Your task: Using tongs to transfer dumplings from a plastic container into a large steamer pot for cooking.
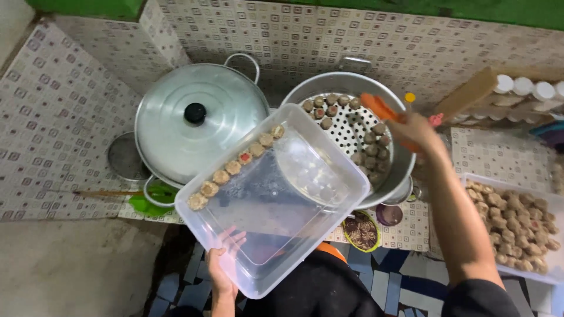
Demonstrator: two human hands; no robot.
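- My left hand has its grip clamped on the near corner of the clear plastic tub, fingers inside the rim. One corner is a poor hold for a tub this wide; I judge it could twist or slip out.
- The tub hangs tilted over the worktop, partly above the perforated steamer tray. A single row of dumplings lies along its far-left wall. More tilt and they could slide together or tumble over the rim.
- My right hand is closed on orange tongs over the steamer, beside the dumplings already set around the tray's edge. A hard squeeze could crush a soft one; a loose squeeze could drop it.
- The tub's far corner sits near the lidded silver pot; a bump there could jolt the row.
- The steamer may be hot, and my forearm reaches over its rim.
- A second tub of dumplings stands at my right, near my elbow, and could get knocked.
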